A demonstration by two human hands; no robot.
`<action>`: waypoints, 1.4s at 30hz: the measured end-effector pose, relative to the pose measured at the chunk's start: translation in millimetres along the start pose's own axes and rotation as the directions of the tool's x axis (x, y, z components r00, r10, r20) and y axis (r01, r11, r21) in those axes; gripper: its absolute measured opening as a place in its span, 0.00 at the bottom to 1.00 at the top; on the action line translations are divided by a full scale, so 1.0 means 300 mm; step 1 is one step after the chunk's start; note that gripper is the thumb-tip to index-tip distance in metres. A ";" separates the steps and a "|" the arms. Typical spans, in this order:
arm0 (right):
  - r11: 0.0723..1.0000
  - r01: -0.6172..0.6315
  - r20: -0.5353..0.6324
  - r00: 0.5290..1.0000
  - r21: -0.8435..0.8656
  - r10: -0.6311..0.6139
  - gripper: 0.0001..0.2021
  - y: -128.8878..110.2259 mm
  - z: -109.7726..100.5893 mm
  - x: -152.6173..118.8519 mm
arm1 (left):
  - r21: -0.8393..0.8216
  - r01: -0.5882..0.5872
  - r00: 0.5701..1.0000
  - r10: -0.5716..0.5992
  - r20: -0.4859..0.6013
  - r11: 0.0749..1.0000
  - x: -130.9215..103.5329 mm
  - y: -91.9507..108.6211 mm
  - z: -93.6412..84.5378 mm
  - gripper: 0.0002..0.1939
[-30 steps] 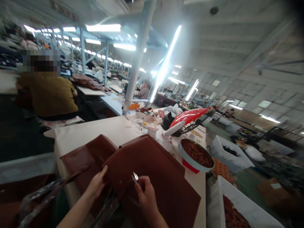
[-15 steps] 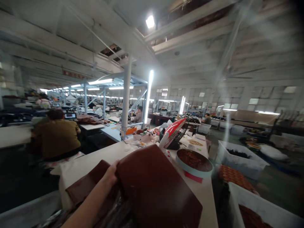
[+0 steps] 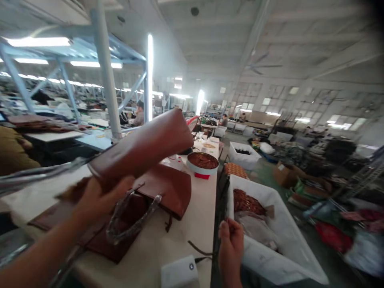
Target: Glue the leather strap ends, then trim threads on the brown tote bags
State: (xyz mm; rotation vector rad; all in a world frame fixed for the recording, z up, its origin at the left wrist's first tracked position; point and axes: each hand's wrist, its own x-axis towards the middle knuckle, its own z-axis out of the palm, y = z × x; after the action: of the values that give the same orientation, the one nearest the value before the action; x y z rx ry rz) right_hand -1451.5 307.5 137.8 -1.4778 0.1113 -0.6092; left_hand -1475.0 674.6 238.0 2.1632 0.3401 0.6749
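My left hand (image 3: 103,198) is closed on the lower edge of a brown leather bag (image 3: 147,144), lifted and tilted above the table. Beneath it lies another brown leather bag (image 3: 172,186), with a handle (image 3: 112,230) wrapped in clear plastic. Further brown leather (image 3: 108,244) lies flat below that handle. By the table's right edge is my right hand (image 3: 231,244), its fingers curled together; whatever may be between the fingertips is too small to make out. A white box (image 3: 180,274) with a round button and a dark cable sits left of my right hand.
A round tin (image 3: 202,170) of brown pieces stands farther along the white table (image 3: 201,208). Right of the table are a white bin (image 3: 288,240) with brown strips and a second white bin (image 3: 244,158). A metal post (image 3: 106,72) rises at the left. Co-workers sit in the background.
The view has turned right and down. The brown bag has swung up and leftward in my left hand, exposing the bag beneath. My right hand has come into view.
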 end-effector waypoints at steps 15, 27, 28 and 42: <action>0.799 0.484 0.825 0.565 -0.357 0.026 0.07 0.249 0.418 -0.138 | 0.124 0.056 0.910 -0.102 0.403 0.991 -0.329 -0.378 0.427 0.12; 0.698 0.618 0.903 0.417 -0.362 0.098 0.08 0.341 0.539 -0.133 | 0.394 0.127 0.944 -0.233 0.235 0.910 -0.233 -0.313 0.419 0.10; 0.692 0.628 0.909 0.405 -0.357 0.101 0.08 0.337 0.549 -0.133 | 0.388 0.121 0.940 -0.231 0.250 0.914 -0.216 -0.315 0.421 0.09; 0.697 0.640 0.931 0.346 -0.324 0.115 0.03 0.319 0.614 -0.103 | 0.130 0.093 0.947 -0.128 0.296 0.987 -0.164 -0.408 0.379 0.13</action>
State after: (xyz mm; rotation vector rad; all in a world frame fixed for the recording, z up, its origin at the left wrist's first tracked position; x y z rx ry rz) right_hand -1368.2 483.5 59.5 -2.4059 -0.9820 0.1394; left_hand -1451.4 656.3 66.4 2.2949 0.3391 0.2578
